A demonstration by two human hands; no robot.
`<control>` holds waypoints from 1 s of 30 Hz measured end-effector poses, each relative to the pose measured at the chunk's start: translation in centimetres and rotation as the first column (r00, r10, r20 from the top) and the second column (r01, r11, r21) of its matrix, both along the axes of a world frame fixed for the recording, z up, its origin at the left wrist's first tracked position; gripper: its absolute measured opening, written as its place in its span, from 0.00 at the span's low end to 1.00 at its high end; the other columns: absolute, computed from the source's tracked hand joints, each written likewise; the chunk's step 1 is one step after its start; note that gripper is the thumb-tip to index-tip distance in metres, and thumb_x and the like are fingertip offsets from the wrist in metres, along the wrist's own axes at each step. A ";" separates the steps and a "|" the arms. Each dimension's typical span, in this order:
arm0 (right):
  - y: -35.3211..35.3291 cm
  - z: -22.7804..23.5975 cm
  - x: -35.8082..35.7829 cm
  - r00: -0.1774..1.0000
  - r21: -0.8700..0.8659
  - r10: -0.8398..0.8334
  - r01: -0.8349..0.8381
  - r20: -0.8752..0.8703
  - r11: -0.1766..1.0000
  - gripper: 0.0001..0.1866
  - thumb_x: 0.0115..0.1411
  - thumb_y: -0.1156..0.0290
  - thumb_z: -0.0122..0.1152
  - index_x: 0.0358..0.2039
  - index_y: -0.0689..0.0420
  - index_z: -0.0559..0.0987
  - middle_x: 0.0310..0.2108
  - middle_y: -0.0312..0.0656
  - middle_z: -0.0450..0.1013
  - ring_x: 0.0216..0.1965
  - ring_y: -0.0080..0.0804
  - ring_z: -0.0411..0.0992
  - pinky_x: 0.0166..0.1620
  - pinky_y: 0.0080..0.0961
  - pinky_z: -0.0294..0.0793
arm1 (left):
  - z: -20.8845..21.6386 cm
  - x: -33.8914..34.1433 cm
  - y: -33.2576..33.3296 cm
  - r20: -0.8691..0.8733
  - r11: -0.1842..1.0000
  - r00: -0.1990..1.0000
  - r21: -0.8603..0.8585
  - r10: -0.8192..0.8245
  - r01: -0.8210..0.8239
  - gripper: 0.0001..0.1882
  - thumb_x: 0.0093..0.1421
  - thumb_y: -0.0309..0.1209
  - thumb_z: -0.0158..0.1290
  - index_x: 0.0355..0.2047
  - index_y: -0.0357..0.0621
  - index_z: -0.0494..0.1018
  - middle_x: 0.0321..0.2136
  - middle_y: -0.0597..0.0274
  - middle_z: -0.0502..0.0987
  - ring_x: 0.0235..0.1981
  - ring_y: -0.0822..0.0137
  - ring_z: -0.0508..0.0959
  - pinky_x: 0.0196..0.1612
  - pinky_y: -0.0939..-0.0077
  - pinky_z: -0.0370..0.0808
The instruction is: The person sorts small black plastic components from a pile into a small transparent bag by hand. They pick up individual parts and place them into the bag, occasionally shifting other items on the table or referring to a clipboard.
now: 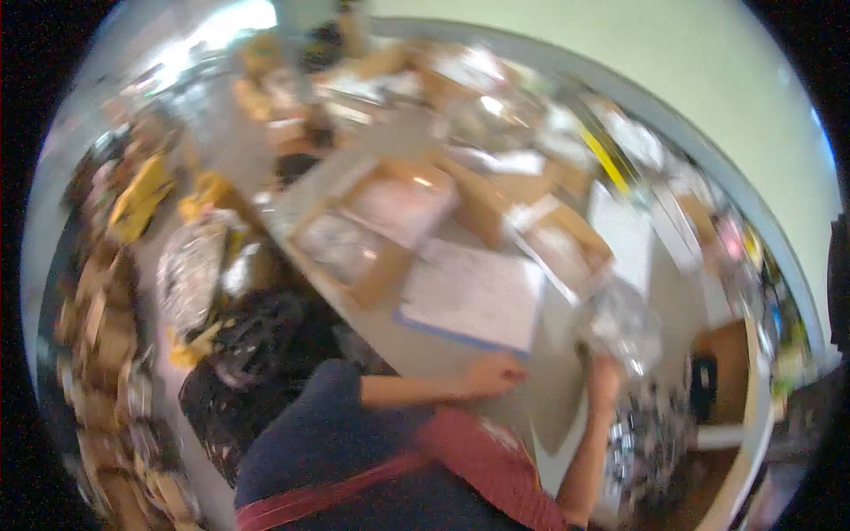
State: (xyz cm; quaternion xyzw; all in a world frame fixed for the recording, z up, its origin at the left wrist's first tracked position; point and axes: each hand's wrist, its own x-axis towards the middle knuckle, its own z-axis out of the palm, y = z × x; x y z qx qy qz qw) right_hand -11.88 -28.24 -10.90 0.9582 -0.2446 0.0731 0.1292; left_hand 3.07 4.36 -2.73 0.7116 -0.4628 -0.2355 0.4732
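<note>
My right hand is closed on the near edge of a clear plastic bag, which bulges up and away from the fingers. What the bag contains is too blurred to tell. My left hand hovers over the table's near edge with its fingers curled; whether something small is in them I cannot make out. Just beyond it lies a stack of white sheets with a blue edge. An open cardboard box holding clear bags and a pinkish-white packet stands farther left.
Another open carton sits beyond the sheets, near a white paper. Many shiny grey pieces fill a box at the right. Black plastic bags and a silvery bundle are on the left. Cartons line the far left.
</note>
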 end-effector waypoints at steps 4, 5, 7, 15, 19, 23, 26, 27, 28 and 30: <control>6.3 3.0 -1.0 0.974 0.134 0.110 -0.138 0.197 0.981 0.21 0.66 0.68 0.49 0.58 0.60 0.71 0.57 0.56 0.68 0.61 0.57 0.64 0.63 0.50 0.65 | 1.9 0.4 0.6 0.043 0.993 0.998 0.110 -0.040 0.035 0.13 0.58 0.34 0.55 0.42 0.51 0.83 0.38 0.52 0.79 0.40 0.51 0.77 0.45 0.59 0.74; 8.0 4.4 -0.4 0.951 0.253 0.007 -0.089 0.308 0.963 0.23 0.64 0.69 0.53 0.59 0.61 0.70 0.58 0.57 0.67 0.61 0.57 0.63 0.63 0.49 0.64 | 1.3 0.8 0.7 0.075 0.993 0.996 0.107 -0.055 0.047 0.12 0.59 0.34 0.56 0.42 0.51 0.83 0.38 0.53 0.79 0.39 0.52 0.78 0.44 0.59 0.74; 11.1 6.7 -0.5 0.896 0.356 -0.119 -0.045 0.428 0.934 0.22 0.61 0.73 0.54 0.56 0.63 0.72 0.57 0.55 0.69 0.59 0.56 0.66 0.64 0.47 0.63 | 0.1 0.3 0.4 0.134 0.994 0.991 0.106 0.015 -0.029 0.10 0.60 0.34 0.57 0.41 0.50 0.83 0.37 0.55 0.79 0.36 0.55 0.79 0.39 0.62 0.75; 8.8 8.1 -0.1 0.820 0.485 -0.312 0.049 0.480 0.873 0.24 0.49 0.71 0.63 0.49 0.56 0.78 0.45 0.51 0.73 0.48 0.54 0.69 0.51 0.47 0.70 | 0.1 -1.2 -1.5 0.112 0.997 0.992 -0.044 -0.057 0.062 0.08 0.58 0.29 0.59 0.38 0.46 0.82 0.34 0.57 0.78 0.34 0.58 0.78 0.37 0.67 0.75; 6.3 6.9 1.7 0.736 0.616 -0.407 -0.017 0.540 0.788 0.21 0.44 0.69 0.66 0.41 0.58 0.80 0.43 0.51 0.74 0.46 0.53 0.71 0.49 0.45 0.71 | 1.6 0.1 -5.3 0.365 0.956 0.930 -0.285 0.041 0.069 0.08 0.59 0.31 0.60 0.38 0.46 0.82 0.36 0.54 0.78 0.36 0.55 0.78 0.44 0.65 0.75; 6.5 6.5 2.7 0.700 0.578 -0.365 -0.083 0.614 0.812 0.19 0.42 0.70 0.64 0.38 0.62 0.79 0.38 0.52 0.74 0.40 0.52 0.72 0.46 0.42 0.72 | 0.1 4.8 -13.2 -0.322 0.990 0.937 -0.073 -0.135 0.117 0.08 0.59 0.30 0.59 0.37 0.41 0.81 0.42 0.58 0.80 0.42 0.66 0.77 0.49 0.70 0.69; 5.2 5.9 1.1 0.832 0.688 -0.301 -0.127 0.466 0.714 0.23 0.42 0.70 0.65 0.44 0.56 0.81 0.46 0.51 0.73 0.50 0.54 0.68 0.56 0.44 0.66 | 1.5 7.0 -19.8 -0.675 0.974 0.724 0.036 -0.140 0.223 0.10 0.59 0.33 0.58 0.36 0.40 0.81 0.37 0.64 0.81 0.40 0.71 0.76 0.45 0.74 0.69; 5.4 6.9 0.9 0.834 0.689 -0.300 -0.124 0.462 0.714 0.23 0.42 0.70 0.65 0.44 0.56 0.81 0.46 0.51 0.73 0.50 0.54 0.68 0.56 0.44 0.66 | 1.6 7.3 -20.9 -0.709 0.967 0.699 0.101 -0.094 0.233 0.11 0.60 0.34 0.58 0.36 0.40 0.81 0.34 0.67 0.80 0.39 0.73 0.75 0.43 0.75 0.68; 5.6 7.9 0.5 0.876 0.727 -0.279 -0.111 0.394 0.678 0.24 0.43 0.70 0.65 0.44 0.57 0.80 0.46 0.51 0.73 0.51 0.54 0.67 0.56 0.44 0.66 | 1.6 7.4 -21.4 -0.712 0.968 0.696 0.101 -0.092 0.232 0.11 0.60 0.34 0.58 0.36 0.40 0.81 0.34 0.67 0.80 0.39 0.73 0.75 0.43 0.75 0.68; 5.8 8.5 -0.5 0.904 0.760 -0.275 -0.080 0.328 0.645 0.24 0.43 0.69 0.65 0.45 0.57 0.80 0.45 0.52 0.73 0.52 0.53 0.66 0.56 0.43 0.66 | 1.6 7.0 -22.6 -0.525 0.945 0.835 0.156 -0.166 0.286 0.12 0.59 0.35 0.58 0.39 0.41 0.81 0.34 0.68 0.80 0.37 0.74 0.74 0.42 0.76 0.67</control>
